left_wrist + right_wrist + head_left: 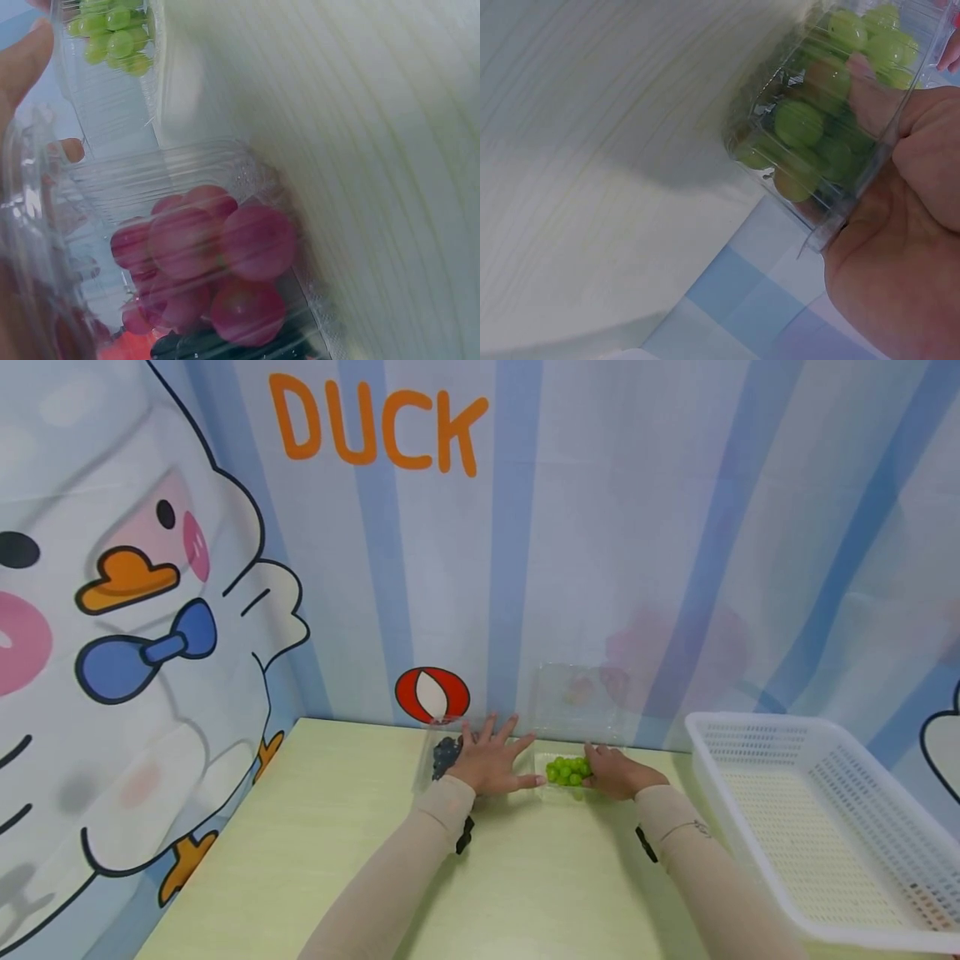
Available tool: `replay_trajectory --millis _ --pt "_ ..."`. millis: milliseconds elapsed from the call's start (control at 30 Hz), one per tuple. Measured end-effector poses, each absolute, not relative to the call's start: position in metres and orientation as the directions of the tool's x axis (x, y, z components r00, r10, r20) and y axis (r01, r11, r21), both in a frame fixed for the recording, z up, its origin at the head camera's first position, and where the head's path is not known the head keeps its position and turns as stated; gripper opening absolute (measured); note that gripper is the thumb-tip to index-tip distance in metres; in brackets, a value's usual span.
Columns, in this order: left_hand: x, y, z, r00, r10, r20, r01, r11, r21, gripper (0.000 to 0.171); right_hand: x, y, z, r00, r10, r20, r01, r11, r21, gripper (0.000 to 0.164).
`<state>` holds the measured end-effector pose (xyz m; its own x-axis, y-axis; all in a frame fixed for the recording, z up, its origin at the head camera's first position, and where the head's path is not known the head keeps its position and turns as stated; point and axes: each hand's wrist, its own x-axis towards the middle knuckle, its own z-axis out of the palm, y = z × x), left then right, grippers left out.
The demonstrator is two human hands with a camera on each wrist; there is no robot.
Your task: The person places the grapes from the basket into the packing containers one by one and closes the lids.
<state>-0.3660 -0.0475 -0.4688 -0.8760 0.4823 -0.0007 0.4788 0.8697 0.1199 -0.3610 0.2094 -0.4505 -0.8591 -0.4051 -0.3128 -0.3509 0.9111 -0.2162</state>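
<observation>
Fingers spread, my left hand [495, 764] lies over a clear plastic box [422, 768] by the wall; its thumb reaches to the neighbouring box. Dark grapes [446, 757] show left of that hand, and red grapes [187, 240] fill the near side in the left wrist view. My right hand [618, 774] reaches into a second clear box [817, 225] and holds green grapes [567, 771] at their right side. In the right wrist view its thumb [874, 101] lies over the grapes inside the rim; the other fingers are mostly hidden. That box's clear lid [577, 702] stands raised behind.
A white plastic basket [757, 860] with slotted walls stands on the right of the pale table [525, 885]. Behind the boxes hangs a striped blue-and-white cloth [585, 527] with the word DUCK, and a cartoon duck [150, 710] covers its left side.
</observation>
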Motion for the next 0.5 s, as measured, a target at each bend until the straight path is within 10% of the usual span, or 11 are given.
replay_trajectory --millis 500 --pt "-0.3683 -0.0471 -0.4712 -0.876 0.481 0.002 0.478 0.870 0.119 0.086 -0.3638 0.2106 -0.4515 -0.867 -0.410 -0.285 -0.352 0.907 -0.232 0.070"
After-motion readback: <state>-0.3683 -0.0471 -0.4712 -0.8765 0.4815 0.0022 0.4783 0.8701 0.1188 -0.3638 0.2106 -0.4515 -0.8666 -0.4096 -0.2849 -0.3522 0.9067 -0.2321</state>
